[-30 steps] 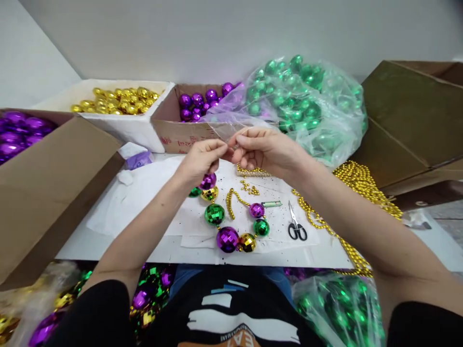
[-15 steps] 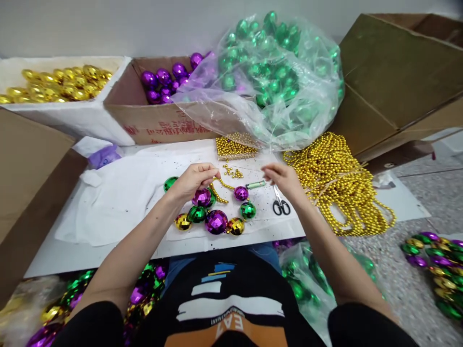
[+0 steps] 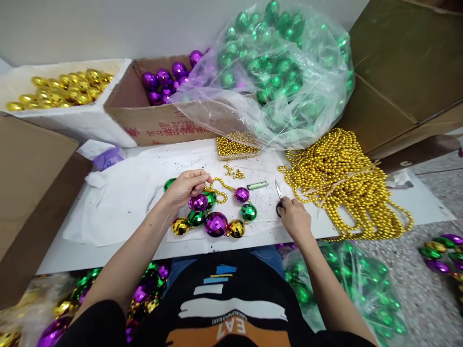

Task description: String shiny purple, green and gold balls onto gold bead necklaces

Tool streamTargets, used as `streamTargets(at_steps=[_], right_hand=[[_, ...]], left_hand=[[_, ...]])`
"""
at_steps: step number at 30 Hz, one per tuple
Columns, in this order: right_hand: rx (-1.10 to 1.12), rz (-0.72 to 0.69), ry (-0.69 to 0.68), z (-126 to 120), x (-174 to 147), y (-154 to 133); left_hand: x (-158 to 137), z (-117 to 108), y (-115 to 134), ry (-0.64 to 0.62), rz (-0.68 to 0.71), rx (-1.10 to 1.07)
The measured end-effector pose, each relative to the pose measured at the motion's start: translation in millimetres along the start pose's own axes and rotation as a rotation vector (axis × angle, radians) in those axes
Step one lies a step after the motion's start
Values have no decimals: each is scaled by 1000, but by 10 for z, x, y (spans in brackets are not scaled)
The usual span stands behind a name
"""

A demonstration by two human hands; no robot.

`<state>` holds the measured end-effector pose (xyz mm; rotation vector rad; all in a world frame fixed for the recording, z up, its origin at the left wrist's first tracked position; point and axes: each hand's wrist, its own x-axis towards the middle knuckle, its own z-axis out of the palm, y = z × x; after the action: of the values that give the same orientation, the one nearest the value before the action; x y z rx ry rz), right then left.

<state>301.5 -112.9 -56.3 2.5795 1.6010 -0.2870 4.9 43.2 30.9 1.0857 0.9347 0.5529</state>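
My left hand point(image 3: 188, 187) is closed in a pinch at the end of a thin gold bead strand point(image 3: 221, 181), part of a bead necklace. Its large faceted balls lie in a curve on the white cloth: a big purple ball point(image 3: 216, 224) at the bottom, with green, gold and other purple ones on both sides. What sits right between the fingertips is too small to make out. My right hand point(image 3: 296, 220) is closed round the black handles of the scissors point(image 3: 278, 190), which lie on the table with their blades pointing away from me.
Small gold beads fill a shallow box point(image 3: 237, 153), with loose beads point(image 3: 233, 171) before it. A green-labelled tube point(image 3: 257, 185) lies near the scissors. Gold bead strands point(image 3: 336, 178) are heaped right. Behind stand a purple-ball box point(image 3: 155, 118), a gold-ball box point(image 3: 87, 115) and a bag of green balls point(image 3: 282, 72).
My right hand has come down from above the tube and taken hold of the scissors' handles. My left hand has shifted slightly left and down, still pinching.
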Motion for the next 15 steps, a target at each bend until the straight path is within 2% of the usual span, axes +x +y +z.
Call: streamTargets(at_steps=[2, 4, 7, 9, 10, 13, 15], right_hand=[[85, 9, -10, -20, -3, 88], [319, 40, -8, -54, -18, 194], [993, 32, -66, -116, -102, 299], [1402, -15, -189, -153, -196, 266], [1532, -45, -279, -170, -246, 212], [1683, -168, -557, -224, -352, -54], [1706, -247, -648, -269, -358, -256]], left_hand=[[-15, -21, -11, 7, 10, -7], [-30, -34, -12, 15, 19, -13], [-53, -37, -7, 17, 26, -10], [-63, -35, -7, 16, 24, -12], [-65, -33, -10, 15, 20, -17], [-66, -31, -23, 7, 4, -32], [-67, -29, -35, 4, 2, -33]])
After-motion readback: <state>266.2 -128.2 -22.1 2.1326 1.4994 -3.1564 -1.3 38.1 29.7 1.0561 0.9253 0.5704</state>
